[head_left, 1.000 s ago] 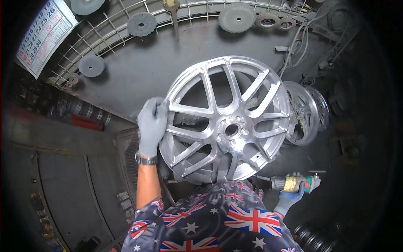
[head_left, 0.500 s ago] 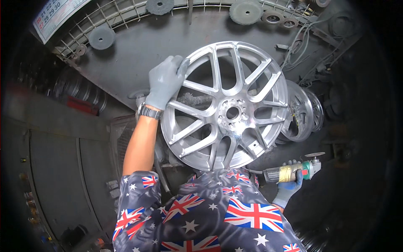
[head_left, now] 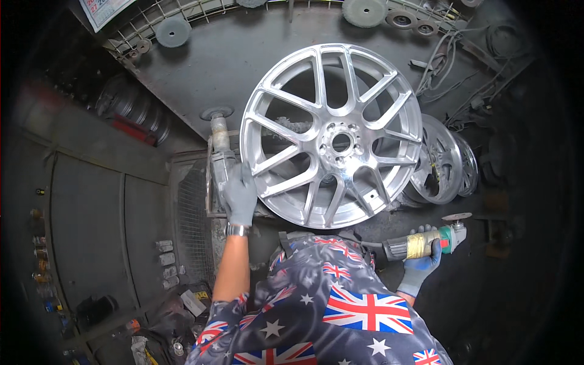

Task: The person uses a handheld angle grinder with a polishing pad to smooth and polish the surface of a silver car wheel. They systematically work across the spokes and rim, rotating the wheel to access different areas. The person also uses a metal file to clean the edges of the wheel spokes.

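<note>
A bare silver multi-spoke alloy wheel (head_left: 342,163) stands tilted in front of me, its spoked face up. My left hand (head_left: 240,194), in a grey glove, is at the wheel's lower left edge, thumb side by the rim. The fingers overlap a dusty grey power tool with a round disc (head_left: 220,141) beside the wheel; whether they grip rim or tool I cannot tell. To the right of the wheel, my right hand (head_left: 420,267), in a grey and blue glove, is closed round an angle grinder (head_left: 420,244) with yellow tape on its body and a disc at its head.
Two more wheels (head_left: 439,161) stand behind on the right. Abrasive discs (head_left: 173,31) hang on a wire rack (head_left: 204,12) along the back. Loose cables (head_left: 447,61) lie at the back right. A mesh panel (head_left: 193,213) and several cans (head_left: 166,260) are at the left.
My left hand has moved down along the wheel's left edge, from its upper left to its lower left. The view has shifted. My right hand still holds the angle grinder.
</note>
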`<state>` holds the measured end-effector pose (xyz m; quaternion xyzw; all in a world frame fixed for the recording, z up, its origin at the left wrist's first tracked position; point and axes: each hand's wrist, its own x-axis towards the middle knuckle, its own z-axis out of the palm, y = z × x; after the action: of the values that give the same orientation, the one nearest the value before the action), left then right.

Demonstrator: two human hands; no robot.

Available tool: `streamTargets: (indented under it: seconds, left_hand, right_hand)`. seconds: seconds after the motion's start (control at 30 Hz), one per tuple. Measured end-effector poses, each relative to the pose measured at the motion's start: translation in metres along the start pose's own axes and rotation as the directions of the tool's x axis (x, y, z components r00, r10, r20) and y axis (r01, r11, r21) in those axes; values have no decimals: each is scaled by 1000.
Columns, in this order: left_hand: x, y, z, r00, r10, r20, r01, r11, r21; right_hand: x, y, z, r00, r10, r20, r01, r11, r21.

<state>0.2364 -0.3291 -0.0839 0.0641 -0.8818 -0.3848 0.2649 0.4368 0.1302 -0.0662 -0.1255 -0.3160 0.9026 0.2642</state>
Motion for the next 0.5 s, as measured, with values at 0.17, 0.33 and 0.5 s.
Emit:
streamTargets:
  seconds: [0.17,0.33,0.5]
  left_hand:
    - [-96,-10,-6,963,-184,198,189,982,-3]
    - [-175,52,-5,738,-182,650,137,983,119]
    - [-205,168,-6,410,146,901,278,920,-275]
  right_hand:
    - [-3,-3,-1,994,76,79,-76,997,-3]
    - [-30,-14,-5,983,132,128,-134,991,6]
    - [-58,-24,-10,978,201,61,-204,977,63]
